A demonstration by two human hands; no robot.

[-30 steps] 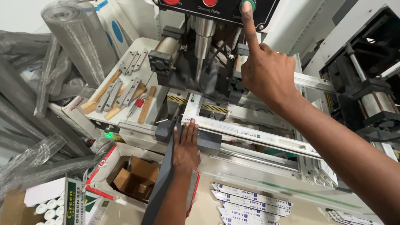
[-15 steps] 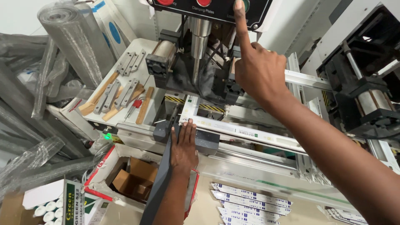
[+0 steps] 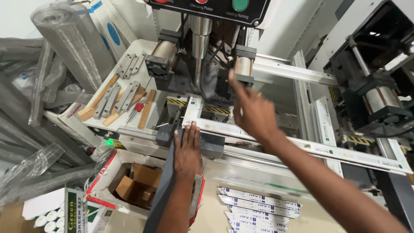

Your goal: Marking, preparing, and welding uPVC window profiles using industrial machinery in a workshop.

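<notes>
White profile (image 3: 258,133) under flat-pressed left hand (image 3: 187,149); right hand (image 3: 254,113) open above it, motion-blurred, fingertips indistinct.

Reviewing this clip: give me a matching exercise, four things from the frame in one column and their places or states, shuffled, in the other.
Things:
1. left hand
2. right hand
3. green button
4. wooden sticks

Places or states:
A. on the black control panel at the top
B. raised in the air, fingers spread
C. lying on the machine table, left side
D. flat on the white profile

Pairs: 1-D, 2-B, 3-A, 4-C
</notes>
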